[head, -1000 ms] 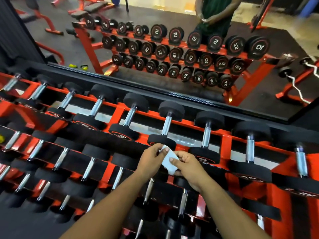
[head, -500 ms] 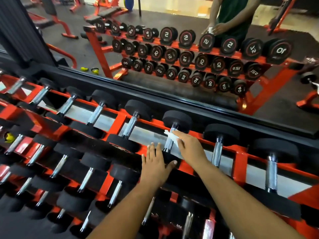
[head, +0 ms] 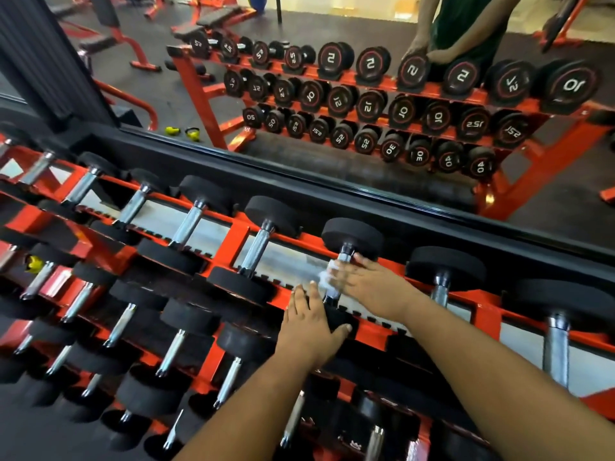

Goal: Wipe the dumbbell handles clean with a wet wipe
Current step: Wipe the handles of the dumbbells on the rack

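Since a moment ago our right hand (head: 372, 287) has wrapped the wet wipe (head: 327, 277) round the top-row dumbbell handle (head: 344, 257); our left hand (head: 309, 324) rests flat on its near head. The wipe is limp, the dumbbell probably heavy, so we brace it.

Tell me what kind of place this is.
Most likely a gym's free-weights area: a red rack full of dumbbells, a wall mirror reflecting numbered weights, and benches behind. The right hand rubs a wipe on one dumbbell handle.
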